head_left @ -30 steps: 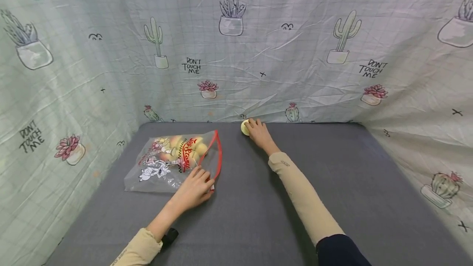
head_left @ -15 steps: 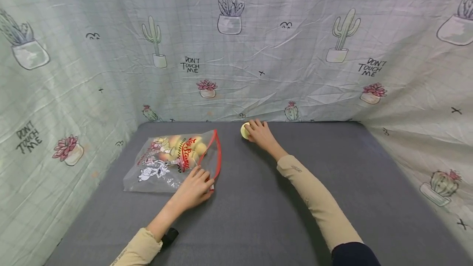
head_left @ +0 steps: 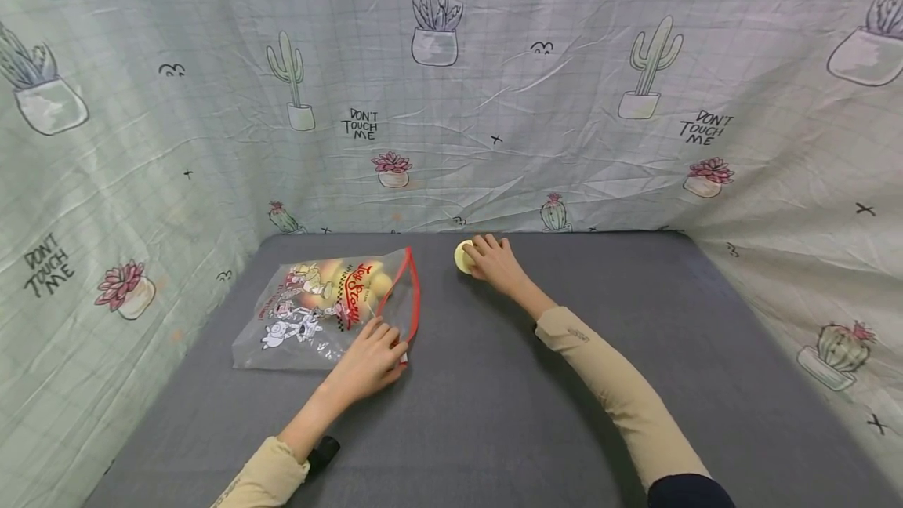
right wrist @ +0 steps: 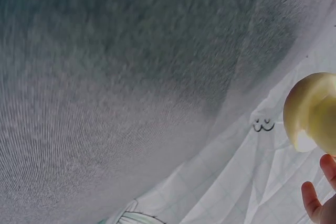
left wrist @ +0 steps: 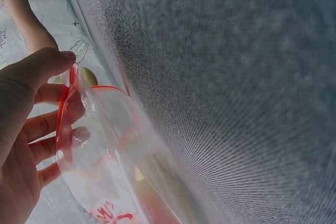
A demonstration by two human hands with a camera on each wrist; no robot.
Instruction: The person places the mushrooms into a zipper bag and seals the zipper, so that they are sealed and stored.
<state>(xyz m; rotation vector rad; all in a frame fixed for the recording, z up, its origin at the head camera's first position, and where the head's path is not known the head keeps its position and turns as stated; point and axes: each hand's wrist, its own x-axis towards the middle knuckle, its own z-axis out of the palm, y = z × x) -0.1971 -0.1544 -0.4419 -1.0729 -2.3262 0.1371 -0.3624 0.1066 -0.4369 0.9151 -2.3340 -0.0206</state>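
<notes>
A clear plastic zip bag (head_left: 292,339) with a red-edged mouth and printed cartoon figures lies on the left of the table. Several yellow and reddish round fruits (head_left: 381,284) show through it. My left hand (head_left: 368,363) pinches the red rim of the bag; in the left wrist view the thumb (left wrist: 50,64) is on one side of the rim, the other fingers behind the film. At the back of the table, right of the bag, my right hand (head_left: 499,266) grips a pale yellow round fruit (right wrist: 310,111). Its exact kind is unclear.
A dark grey table (head_left: 480,414) spreads beneath both arms. A cactus-print cloth (head_left: 494,85) hangs as a wall behind it and along both sides. A black strap-like piece (head_left: 324,453) is at my left wrist.
My right hand has drawn slightly back from the rear cloth toward me, with the yellow fruit in it. The left hand keeps its place at the bag's rim.
</notes>
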